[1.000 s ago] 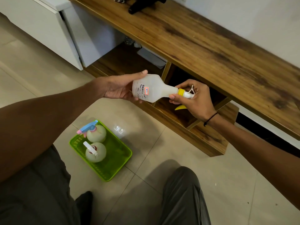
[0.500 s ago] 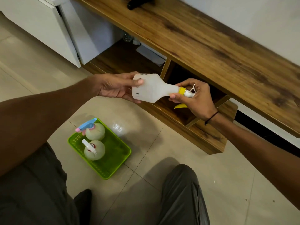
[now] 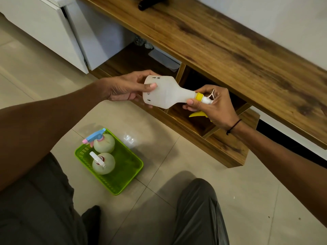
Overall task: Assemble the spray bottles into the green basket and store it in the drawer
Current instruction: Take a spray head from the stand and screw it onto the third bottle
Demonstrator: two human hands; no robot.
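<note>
I hold a white translucent spray bottle sideways in mid-air in front of the wooden unit. My left hand grips its wide base. My right hand is closed around the yellow-collared spray head, whose yellow trigger pokes out below my palm. On the floor below stands the green basket. Two bottles stand upright in the basket's left part: one with a blue and pink spray head, one with a white spray head.
A low wooden cabinet runs along the wall, with open compartments under its top. A white cabinet door stands open at the far left. A black object lies on the wooden top. My knees fill the bottom of the view.
The bottle has been turned in my hands: its printed label, facing up one second ago, is now out of sight. Both hands stay in about the same place.
</note>
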